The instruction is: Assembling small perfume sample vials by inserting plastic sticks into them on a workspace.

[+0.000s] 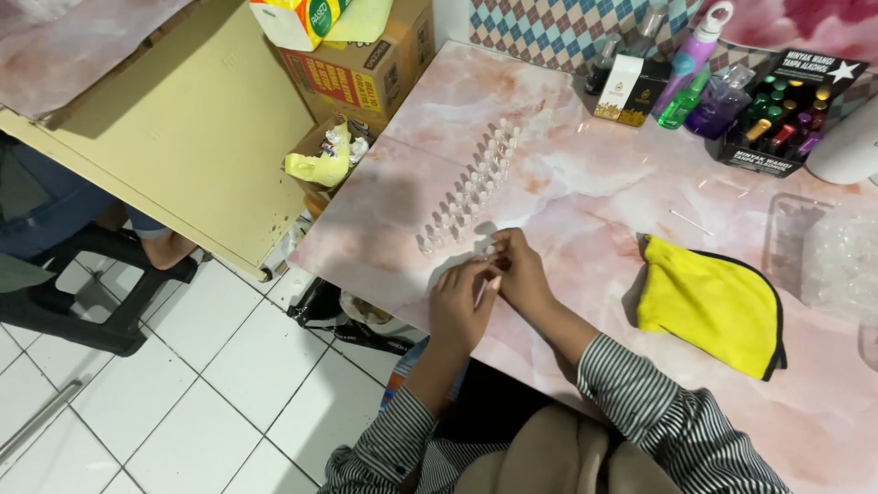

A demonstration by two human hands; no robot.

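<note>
Left hand (460, 306) and right hand (521, 272) meet at near end of double row of small clear glass vials (471, 183) on pink marble-pattern bench (585, 174); fingers (489, 265) of both pinched together on one tiny vial (492, 249), barely visible. Row runs toward 12 o'clock. Yellow microfibre cloth (709, 302) at 3 o'clock, well apart
</note>
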